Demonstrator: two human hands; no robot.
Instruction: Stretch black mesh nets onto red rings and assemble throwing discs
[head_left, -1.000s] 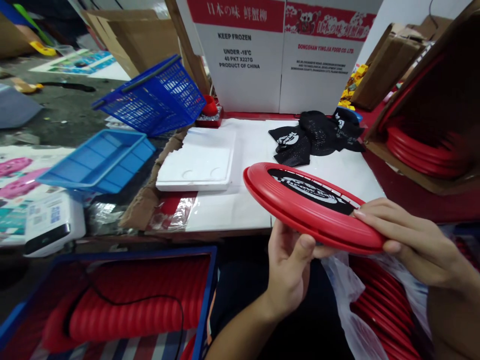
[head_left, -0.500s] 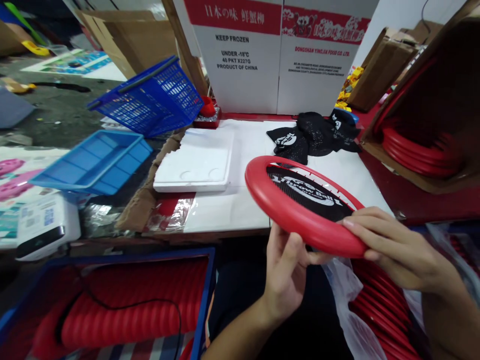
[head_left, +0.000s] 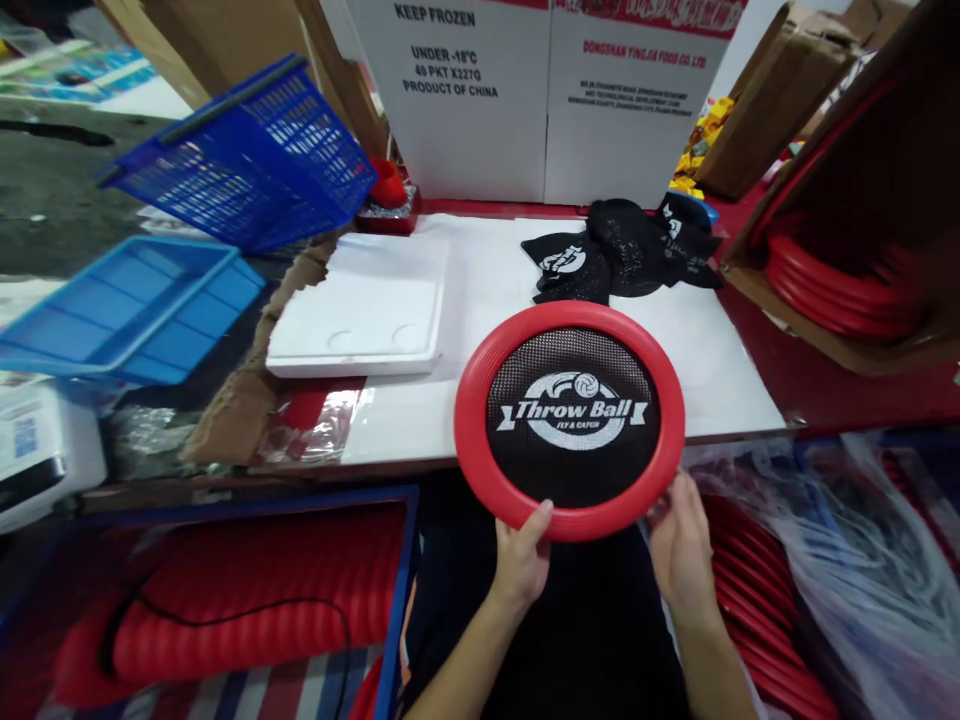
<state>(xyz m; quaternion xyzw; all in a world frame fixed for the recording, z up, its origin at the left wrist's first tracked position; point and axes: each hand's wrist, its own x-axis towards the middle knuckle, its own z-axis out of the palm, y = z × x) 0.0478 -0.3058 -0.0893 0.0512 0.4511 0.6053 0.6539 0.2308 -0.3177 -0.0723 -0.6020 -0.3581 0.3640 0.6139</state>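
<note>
A red throw-ball disc (head_left: 480, 480) with a black mesh centre faces me, tilted up over the table's front edge. White lettering on the mesh (head_left: 574, 410) reads "Throw Ball Fly & Catch". My left hand (head_left: 523, 560) grips the lower rim, thumb on the front and fingers hidden behind. At the lower right rim, my right hand (head_left: 681, 540) holds the edge, its fingertips partly hidden by the ring. Just beyond the disc lie several black printed mesh pieces (head_left: 630, 250) in a loose pile on the white table surface (head_left: 405, 425).
A white foam slab (head_left: 360, 310) lies left of the disc. Further left are a blue basket (head_left: 247, 160) and a light blue tray (head_left: 135, 310). Red rings fill a blue crate (head_left: 411, 560) below left, a plastic bag (head_left: 847, 560) below right and a carton (head_left: 825, 345) at right.
The disc has turned from nearly edge-on to facing me and moved slightly left. My right hand has shifted left and down along the rim; my left hand has moved a little lower.
</note>
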